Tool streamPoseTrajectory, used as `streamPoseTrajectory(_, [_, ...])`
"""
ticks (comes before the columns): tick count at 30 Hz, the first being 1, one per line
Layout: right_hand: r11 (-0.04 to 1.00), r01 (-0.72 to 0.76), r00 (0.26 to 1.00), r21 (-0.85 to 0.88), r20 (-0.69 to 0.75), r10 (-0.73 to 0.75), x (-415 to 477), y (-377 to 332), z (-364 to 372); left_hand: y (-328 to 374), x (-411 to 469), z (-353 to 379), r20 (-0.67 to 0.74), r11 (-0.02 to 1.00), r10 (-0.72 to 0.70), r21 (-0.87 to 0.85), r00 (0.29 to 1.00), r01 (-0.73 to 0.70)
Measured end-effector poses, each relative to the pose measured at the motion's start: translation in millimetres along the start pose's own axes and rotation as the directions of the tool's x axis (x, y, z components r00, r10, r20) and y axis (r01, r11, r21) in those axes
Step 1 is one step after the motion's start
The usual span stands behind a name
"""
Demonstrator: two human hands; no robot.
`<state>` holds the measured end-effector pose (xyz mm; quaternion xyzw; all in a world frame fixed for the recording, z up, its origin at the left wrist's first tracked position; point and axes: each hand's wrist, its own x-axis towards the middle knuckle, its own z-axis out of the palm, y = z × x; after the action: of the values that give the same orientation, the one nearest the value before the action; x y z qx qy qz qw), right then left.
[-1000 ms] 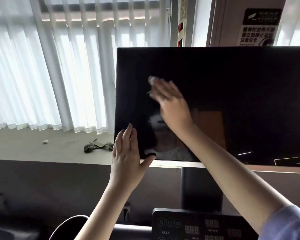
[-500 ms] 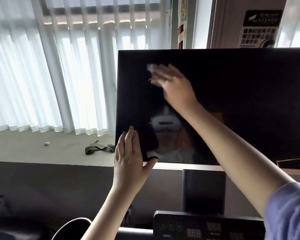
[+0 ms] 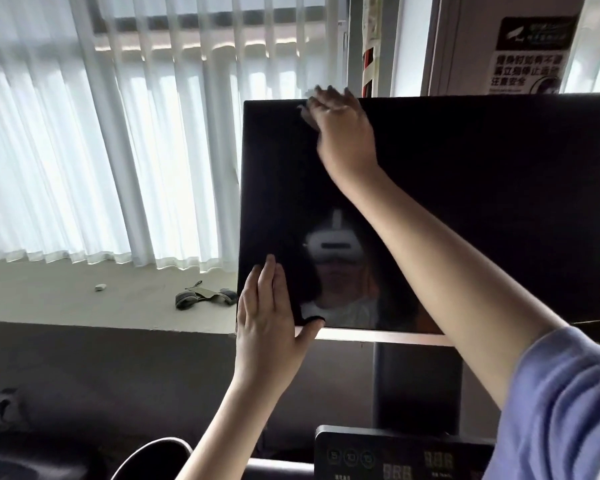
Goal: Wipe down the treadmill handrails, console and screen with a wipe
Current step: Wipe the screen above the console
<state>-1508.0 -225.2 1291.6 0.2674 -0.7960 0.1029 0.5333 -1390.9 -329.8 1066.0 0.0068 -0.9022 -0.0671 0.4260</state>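
The right hand (image 3: 343, 133) presses a pale wipe (image 3: 305, 110), motion-blurred, under extended fingers against the upper-left corner of the black screen (image 3: 482, 202), at its top edge. The left hand (image 3: 267, 320) lies flat and released on the lower-left corner, thumb beneath the bottom edge. The console (image 3: 395, 455) sits below.

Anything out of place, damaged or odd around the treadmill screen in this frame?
Nothing on the black glossy screen looks damaged. The only strays lie on the pale window ledge to its left: a crumpled grey strap and a small white scrap.
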Motion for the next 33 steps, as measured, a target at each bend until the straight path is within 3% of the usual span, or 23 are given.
streamPoseTrajectory(2, [0.986, 0.157, 0.986, 0.056, 0.053, -0.160, -1.3, -9.1, 7.9, -0.4, -0.4, 0.7, -0.008, 1.000, 0.003, -0.001, 1.000, -0.003])
streamPoseTrajectory(4, [0.976, 0.209, 0.972, 0.058, 0.098, -0.214, -7.2, -5.0, 12.8, -0.5, -1.1, 1.0, -0.015, 1.000, 0.004, 0.000, 1.000, -0.004])
streamPoseTrajectory(7, [1.000, -0.006, 0.978, 0.007, -0.210, 0.007, -7.2, 10.7, 10.5, -0.5, -1.0, 1.1, -0.018, 1.000, 0.006, -0.002, 1.000, -0.006])
streamPoseTrajectory(9, [0.985, -0.167, 0.951, 0.052, -0.255, 0.175, -10.1, 13.9, 7.8, -0.9, -1.1, 1.7, -0.019, 1.000, 0.003, -0.009, 1.000, -0.003])
streamPoseTrajectory(10, [0.983, -0.174, 0.952, 0.052, -0.248, 0.181, -15.0, 9.0, 7.8, -1.0, -1.4, 2.0, -0.020, 1.000, 0.001, -0.012, 1.000, -0.002])
streamPoseTrajectory(13, [0.995, 0.096, 0.962, 0.025, -0.261, -0.086, -34.5, -2.6, 10.4, -1.1, -1.5, 2.9, -0.026, 1.000, 0.000, -0.014, 1.000, 0.000])
streamPoseTrajectory(15, [0.986, 0.169, 0.953, 0.002, -0.256, -0.163, -36.1, 10.1, 9.2, -0.8, -1.6, 2.8, -0.029, 1.000, 0.004, -0.015, 1.000, -0.004])
streamPoseTrajectory(19, [0.990, -0.144, 0.948, -0.002, -0.287, 0.138, -25.0, 32.5, 7.3, -0.4, -2.0, 2.8, -0.035, 1.000, 0.003, -0.015, 0.999, -0.003])
streamPoseTrajectory(20, [0.990, -0.138, 0.941, 0.006, -0.309, 0.134, -27.8, 27.2, 8.3, -0.5, -2.1, 2.9, -0.036, 1.000, 0.003, -0.017, 0.999, -0.003])
streamPoseTrajectory(24, [0.975, 0.220, 0.945, 0.001, -0.248, -0.213, -55.5, 11.2, 9.6, -0.9, -2.0, 3.4, -0.047, 1.000, 0.002, -0.014, 0.999, -0.003])
streamPoseTrajectory(25, [0.968, 0.251, 0.937, -0.025, -0.244, -0.250, -56.5, 17.7, 6.8, -0.3, -2.2, 3.3, -0.046, 1.000, 0.003, -0.016, 0.999, -0.004])
streamPoseTrajectory(29, [1.000, 0.009, 0.960, 0.013, -0.281, -0.005, -48.9, 33.4, 1.9, -0.1, -2.3, 3.6, -0.039, 1.000, 0.000, -0.021, 0.999, -0.001])
streamPoseTrajectory(31, [0.998, 0.062, 0.958, 0.001, -0.281, -0.060, -56.9, 22.7, 8.5, -0.2, -2.4, 3.7, -0.040, 1.000, -0.003, -0.025, 0.999, 0.002])
streamPoseTrajectory(33, [0.973, 0.226, 0.947, -0.038, -0.227, -0.229, -70.1, 14.4, 15.2, -0.2, -2.1, 3.8, -0.042, 1.000, -0.001, -0.025, 0.999, 0.000])
